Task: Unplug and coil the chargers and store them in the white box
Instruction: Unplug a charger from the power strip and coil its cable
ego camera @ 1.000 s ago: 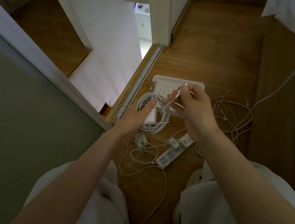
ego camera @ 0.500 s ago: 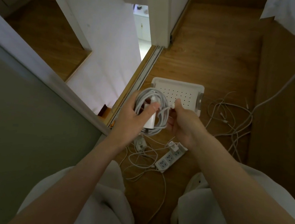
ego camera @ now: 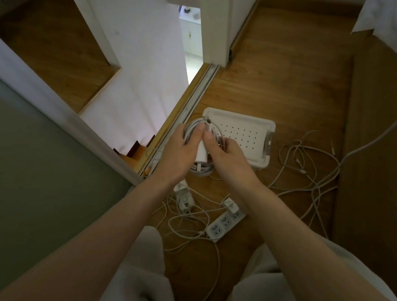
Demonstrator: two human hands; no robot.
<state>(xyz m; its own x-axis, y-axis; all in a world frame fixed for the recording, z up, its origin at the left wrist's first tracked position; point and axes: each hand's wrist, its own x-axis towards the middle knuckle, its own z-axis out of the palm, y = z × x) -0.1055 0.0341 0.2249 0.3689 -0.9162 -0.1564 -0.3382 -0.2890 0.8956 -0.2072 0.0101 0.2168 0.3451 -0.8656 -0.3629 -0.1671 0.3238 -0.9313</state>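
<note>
Both hands hold one coiled white charger (ego camera: pixel 201 161) just in front of the white box (ego camera: pixel 240 120), which stands on the wooden floor with a dotted bottom. My left hand (ego camera: pixel 180 148) grips the coil's left side, thumb up near the cable's plug end. My right hand (ego camera: pixel 226 157) grips the coil's right side with its thumb pressed on the white adapter block. A white power strip (ego camera: pixel 224 221) lies on the floor below the hands, with a charger (ego camera: pixel 230 206) plugged into its far end. Another small adapter (ego camera: pixel 183 195) lies to its left among loose cables.
A tangle of white cables (ego camera: pixel 309 168) spreads over the floor right of the box, one running up to the right. A sliding door track (ego camera: pixel 196 95) and a white wall border the left. A wooden ledge (ego camera: pixel 371 145) and white bedding stand on the right. My knees are at the bottom.
The right hand let go of the cable end it held up and came down onto the coil. Both hands carried the coiled charger forward toward the box's near left corner.
</note>
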